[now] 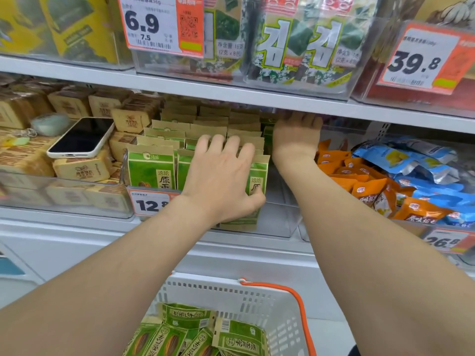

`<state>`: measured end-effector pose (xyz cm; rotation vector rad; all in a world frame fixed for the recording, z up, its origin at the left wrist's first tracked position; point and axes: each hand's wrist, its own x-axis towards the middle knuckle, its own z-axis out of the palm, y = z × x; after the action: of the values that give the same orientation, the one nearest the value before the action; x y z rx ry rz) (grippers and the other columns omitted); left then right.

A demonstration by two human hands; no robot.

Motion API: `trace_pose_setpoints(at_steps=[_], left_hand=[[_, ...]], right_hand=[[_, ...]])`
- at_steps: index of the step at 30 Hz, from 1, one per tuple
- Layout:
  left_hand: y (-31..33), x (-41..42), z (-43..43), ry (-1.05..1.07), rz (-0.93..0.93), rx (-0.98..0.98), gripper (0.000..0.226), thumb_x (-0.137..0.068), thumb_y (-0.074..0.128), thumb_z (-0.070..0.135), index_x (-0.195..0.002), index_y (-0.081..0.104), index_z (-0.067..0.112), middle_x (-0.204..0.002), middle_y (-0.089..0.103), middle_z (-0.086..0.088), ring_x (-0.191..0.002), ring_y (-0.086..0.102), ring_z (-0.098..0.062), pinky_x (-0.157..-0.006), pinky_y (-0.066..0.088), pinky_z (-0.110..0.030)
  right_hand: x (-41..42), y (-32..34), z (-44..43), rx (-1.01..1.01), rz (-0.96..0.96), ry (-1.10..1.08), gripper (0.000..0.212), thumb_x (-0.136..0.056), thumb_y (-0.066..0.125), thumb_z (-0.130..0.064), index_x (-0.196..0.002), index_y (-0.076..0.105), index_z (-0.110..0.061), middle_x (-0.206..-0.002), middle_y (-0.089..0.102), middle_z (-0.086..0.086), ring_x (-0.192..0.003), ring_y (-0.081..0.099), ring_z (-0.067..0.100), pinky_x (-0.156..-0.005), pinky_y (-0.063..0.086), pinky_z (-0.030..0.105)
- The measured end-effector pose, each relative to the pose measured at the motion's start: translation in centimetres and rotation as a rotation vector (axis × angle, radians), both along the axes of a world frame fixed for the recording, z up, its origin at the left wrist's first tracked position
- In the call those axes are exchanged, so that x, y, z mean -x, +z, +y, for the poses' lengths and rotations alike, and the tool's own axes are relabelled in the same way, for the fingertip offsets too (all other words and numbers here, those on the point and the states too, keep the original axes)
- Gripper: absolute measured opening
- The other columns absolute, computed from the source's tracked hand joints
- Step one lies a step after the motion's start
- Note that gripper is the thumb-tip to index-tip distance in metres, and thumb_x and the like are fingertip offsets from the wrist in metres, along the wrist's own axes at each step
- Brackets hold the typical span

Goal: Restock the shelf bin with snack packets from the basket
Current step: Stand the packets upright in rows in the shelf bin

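A clear shelf bin (280,222) on the middle shelf holds rows of upright green and tan snack packets (151,173). My left hand (223,176) grips the front right packet (258,183), with the fingers over its top and the thumb on its face. My right hand (295,136) reaches deep into the bin's right side beside the rear packets; its fingertips are hidden under the shelf above. Below, a white basket (257,299) with an orange handle holds several more green packets (239,337) lying flat.
A phone (82,137) lies on brown packets in the left bin. Orange and blue bags (401,181) fill the right bin. The upper shelf edge (231,93) hangs low over the bin. A price tag (151,204) covers the bin's front.
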<state>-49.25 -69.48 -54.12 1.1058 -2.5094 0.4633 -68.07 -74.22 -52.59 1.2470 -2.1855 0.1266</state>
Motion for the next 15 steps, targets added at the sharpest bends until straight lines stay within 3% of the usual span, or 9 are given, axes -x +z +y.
trace_pose_setpoints(at_steps=[2, 4, 7, 10, 12, 15], left_hand=[[0.0, -0.1, 0.0, 0.000, -0.001, 0.005, 0.075, -0.078, 0.039, 0.068, -0.128, 0.058, 0.017, -0.133, 0.061, -0.010, -0.115, 0.054, -0.036, -0.106, 0.036, -0.053], [0.0, -0.2, -0.1, -0.002, -0.003, 0.007, 0.074, -0.078, 0.039, 0.068, -0.129, 0.058, 0.017, -0.134, 0.061, -0.010, -0.114, 0.055, -0.036, -0.106, 0.035, -0.053], [-0.1, -0.3, -0.1, -0.012, -0.002, 0.004, 0.074, -0.080, 0.040, 0.067, -0.130, 0.058, 0.017, -0.134, 0.061, -0.010, -0.114, 0.055, -0.036, -0.107, 0.036, -0.053], [-0.1, -0.5, 0.0, -0.023, -0.001, 0.006, 0.074, -0.081, 0.041, 0.067, -0.133, 0.057, 0.016, -0.136, 0.060, -0.010, -0.119, 0.054, -0.035, -0.111, 0.034, -0.054], [-0.1, -0.6, 0.0, -0.033, 0.006, 0.011, 0.076, -0.081, 0.043, 0.066, -0.137, 0.054, 0.016, -0.140, 0.057, -0.010, -0.124, 0.052, -0.036, -0.116, 0.030, -0.056], [-0.3, -0.8, 0.3, -0.035, 0.014, 0.029, 0.079, -0.084, 0.045, 0.063, -0.144, 0.049, 0.013, -0.146, 0.051, -0.014, -0.129, 0.048, -0.038, -0.118, 0.027, -0.059]], right_hand=[[-0.1, 0.1, -0.3, 0.036, -0.045, 0.033, 0.046, -0.100, 0.049, -0.002, -0.146, 0.046, 0.001, -0.144, 0.052, 0.029, -0.132, 0.051, 0.046, -0.109, 0.040, 0.050], [-0.2, 0.2, -0.2, -0.024, -0.076, 0.095, 0.042, -0.099, 0.050, 0.001, -0.142, 0.051, -0.001, -0.138, 0.058, 0.026, -0.127, 0.055, 0.045, -0.104, 0.045, 0.047], [-0.3, -0.1, 0.2, -0.178, -0.084, 0.155, 0.042, -0.092, 0.062, 0.003, -0.131, 0.062, -0.011, -0.129, 0.066, 0.017, -0.123, 0.060, 0.040, -0.101, 0.046, 0.044], [-0.4, 0.0, 0.8, -0.414, -0.073, 0.129, 0.047, -0.086, 0.072, -0.005, -0.130, 0.061, -0.020, -0.124, 0.069, 0.009, -0.120, 0.062, 0.035, -0.106, 0.040, 0.046], [-0.4, -0.3, 0.9, -0.563, 0.007, 0.074, 0.066, -0.086, 0.074, -0.021, -0.147, 0.048, -0.023, -0.140, 0.060, 0.012, -0.134, 0.052, 0.036, -0.116, 0.028, 0.054], [-0.6, -0.7, 1.4, -0.745, 0.076, -0.008, 0.094, -0.091, 0.068, -0.036, -0.167, 0.014, -0.025, -0.167, 0.027, 0.017, -0.154, 0.023, 0.040, -0.122, 0.006, 0.064]])
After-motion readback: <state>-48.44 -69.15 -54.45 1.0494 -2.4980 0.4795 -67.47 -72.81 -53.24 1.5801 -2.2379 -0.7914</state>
